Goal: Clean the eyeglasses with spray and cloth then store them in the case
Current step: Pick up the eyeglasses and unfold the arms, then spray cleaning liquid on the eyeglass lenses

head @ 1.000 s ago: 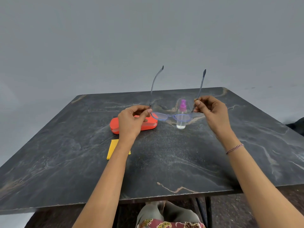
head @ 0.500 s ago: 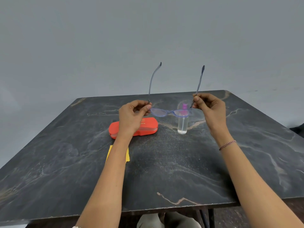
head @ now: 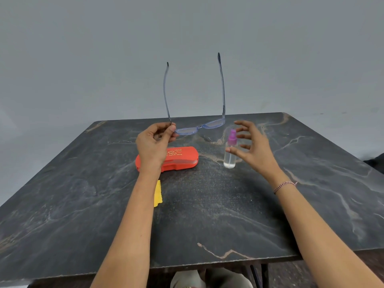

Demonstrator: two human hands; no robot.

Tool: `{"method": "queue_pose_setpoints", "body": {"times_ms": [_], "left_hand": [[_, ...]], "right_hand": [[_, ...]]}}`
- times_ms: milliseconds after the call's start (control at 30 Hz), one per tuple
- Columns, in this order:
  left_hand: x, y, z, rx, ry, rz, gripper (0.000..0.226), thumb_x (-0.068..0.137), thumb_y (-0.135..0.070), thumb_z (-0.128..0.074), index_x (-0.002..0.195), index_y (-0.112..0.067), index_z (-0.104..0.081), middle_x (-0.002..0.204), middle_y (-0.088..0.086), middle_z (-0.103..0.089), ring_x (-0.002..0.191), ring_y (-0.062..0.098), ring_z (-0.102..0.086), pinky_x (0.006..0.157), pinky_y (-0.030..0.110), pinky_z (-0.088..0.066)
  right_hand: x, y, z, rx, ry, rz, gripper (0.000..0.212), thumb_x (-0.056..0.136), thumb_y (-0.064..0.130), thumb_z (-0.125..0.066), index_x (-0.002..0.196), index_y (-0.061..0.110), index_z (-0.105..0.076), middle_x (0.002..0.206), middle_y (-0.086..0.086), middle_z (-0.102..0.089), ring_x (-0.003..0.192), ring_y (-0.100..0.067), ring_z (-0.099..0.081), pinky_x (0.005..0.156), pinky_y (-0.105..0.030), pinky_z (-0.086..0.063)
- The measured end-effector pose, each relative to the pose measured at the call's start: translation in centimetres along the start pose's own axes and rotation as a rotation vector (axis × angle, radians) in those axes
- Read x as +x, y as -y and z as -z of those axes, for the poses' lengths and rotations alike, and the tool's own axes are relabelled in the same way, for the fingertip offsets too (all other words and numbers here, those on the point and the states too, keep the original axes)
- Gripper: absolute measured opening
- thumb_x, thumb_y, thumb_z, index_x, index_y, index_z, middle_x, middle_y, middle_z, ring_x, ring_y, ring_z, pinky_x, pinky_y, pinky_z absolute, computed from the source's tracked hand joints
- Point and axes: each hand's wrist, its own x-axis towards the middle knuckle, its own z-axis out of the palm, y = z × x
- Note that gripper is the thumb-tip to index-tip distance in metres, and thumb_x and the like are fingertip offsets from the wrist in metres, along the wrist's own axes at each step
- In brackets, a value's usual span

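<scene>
The eyeglasses [head: 199, 126] are held in the air above the far half of the table [head: 207, 215], well clear of its surface. They are pinched at one front corner, by the hinge, between the thumb and forefinger of the left hand [head: 152, 145], whose other fingers are curled in beneath. The pale blue frame is turned so that both temples are unfolded and point upward, and the lenses are tilted slightly down toward the left hand. The other front corner of the frame is held by nothing. The right hand [head: 252, 145] is kept apart from the eyeglasses, with its fingers spread and gently bent, cupped beside the spray bottle [head: 230, 152]. The thumb tip is seen against the bottle's neck, but whether it touches cannot be told, and nothing is gripped by this hand. The bottle, clear with a purple spray head, stands upright near the middle of the table, toward the far edge. The orange case [head: 178, 159] lies closed just left of the bottle, partly covered by the left wrist. The yellow cloth [head: 158, 193] lies flat between the case and the near edge, mostly hidden behind the left forearm. A thin bracelet [head: 284, 186] is worn on the right wrist.
</scene>
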Motion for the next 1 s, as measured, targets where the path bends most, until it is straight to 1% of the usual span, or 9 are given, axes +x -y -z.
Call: {"method": "queue_pose_setpoints", "body": {"times_ms": [67,267,433,533,600,667,767,833,1000], "left_hand": [[0.0,0.1,0.0,-0.009,-0.01,0.006,0.01,0.084,-0.009,-0.068,0.093,-0.006,-0.068,0.074,0.002,-0.068,0.063,0.004,-0.067,0.064,0.016,-0.055],[-0.1,0.2,0.0,-0.017,-0.026,0.02,0.01,0.083,-0.009,-0.068,0.093,-0.007,-0.068,0.076,0.003,-0.068,0.065,0.004,-0.068,0.063,0.016,-0.055],[-0.3,0.2,-0.2,-0.008,-0.028,0.025,0.01,0.083,-0.01,-0.068,0.093,-0.008,-0.068,0.075,0.001,-0.068,0.063,0.002,-0.067,0.062,0.013,-0.053],[-0.2,0.2,-0.3,-0.012,-0.036,0.03,0.008,0.084,-0.01,-0.068,0.092,-0.009,-0.067,0.074,0.0,-0.068,0.062,0.0,-0.066,0.062,0.012,-0.053],[-0.2,0.3,-0.2,-0.015,-0.054,0.025,0.006,0.083,-0.01,-0.068,0.089,-0.012,-0.068,0.072,-0.002,-0.067,0.062,-0.001,-0.066,0.062,0.013,-0.053],[-0.1,0.4,-0.1,-0.019,-0.077,0.021,0.005,0.084,-0.01,-0.068,0.088,-0.013,-0.067,0.071,-0.003,-0.067,0.062,0.0,-0.065,0.063,0.013,-0.053],[0.1,0.7,0.0,-0.015,-0.103,0.02,0.004,0.084,-0.01,-0.068,0.088,-0.011,-0.067,0.072,-0.002,-0.067,0.061,-0.001,-0.065,0.063,0.014,-0.053],[0.2,0.8,0.0,-0.011,-0.109,0.022,0.004,0.084,-0.01,-0.068,0.087,-0.012,-0.067,0.072,-0.002,-0.067,0.061,-0.001,-0.065,0.063,0.014,-0.053],[0.2,1.1,0.0,0.006,-0.105,0.013,0.005,0.084,-0.011,-0.068,0.087,-0.015,-0.067,0.074,-0.003,-0.068,0.063,0.0,-0.066,0.065,0.015,-0.054]], "right_hand": [[-0.1,-0.3,-0.1,-0.025,0.034,-0.027,0.071,0.066,0.031,-0.083,0.12,0.037,-0.038,0.11,0.01,-0.053,0.098,-0.01,-0.057,0.083,-0.032,-0.054],[-0.3,-0.7,-0.7,-0.079,0.061,-0.06,0.08,0.065,0.022,-0.084,0.116,0.041,-0.024,0.108,-0.003,-0.051,0.085,-0.017,-0.062,0.078,-0.036,-0.057],[-0.2,-0.9,-1.1,-0.069,0.042,-0.058,0.079,0.068,0.017,-0.083,0.115,0.043,-0.025,0.103,-0.004,-0.054,0.077,-0.018,-0.065,0.073,-0.037,-0.058],[-0.2,-0.7,-1.1,-0.012,0.008,-0.082,0.08,0.067,0.014,-0.083,0.122,0.032,-0.027,0.096,0.001,-0.055,0.078,-0.018,-0.065,0.074,-0.034,-0.058],[-0.1,-0.4,-0.7,0.108,-0.047,-0.125,0.083,0.064,0.013,-0.084,0.124,0.024,-0.027,0.094,0.001,-0.057,0.078,-0.02,-0.065,0.076,-0.03,-0.057],[-0.1,-0.1,-0.1,0.3,-0.056,-0.199,0.083,0.062,0.016,-0.083,0.122,0.027,-0.027,0.101,-0.005,-0.058,0.08,-0.025,-0.067,0.079,-0.033,-0.057],[-0.3,0.3,0.6,0.633,0.035,-0.268,0.085,0.057,0.02,-0.087,0.122,0.029,-0.033,0.116,-0.018,-0.06,0.096,-0.032,-0.067,0.085,-0.042,-0.055],[-0.4,0.6,0.6,0.793,0.112,-0.263,0.086,0.053,0.022,-0.09,0.121,0.029,-0.038,0.116,-0.021,-0.062,0.1,-0.037,-0.065,0.082,-0.041,-0.055],[-0.5,1.2,0.3,0.956,0.264,-0.224,0.077,0.067,0.003,-0.079,0.129,0.025,-0.038,0.113,-0.025,-0.063,0.102,-0.041,-0.063,0.082,-0.04,-0.054]]}}
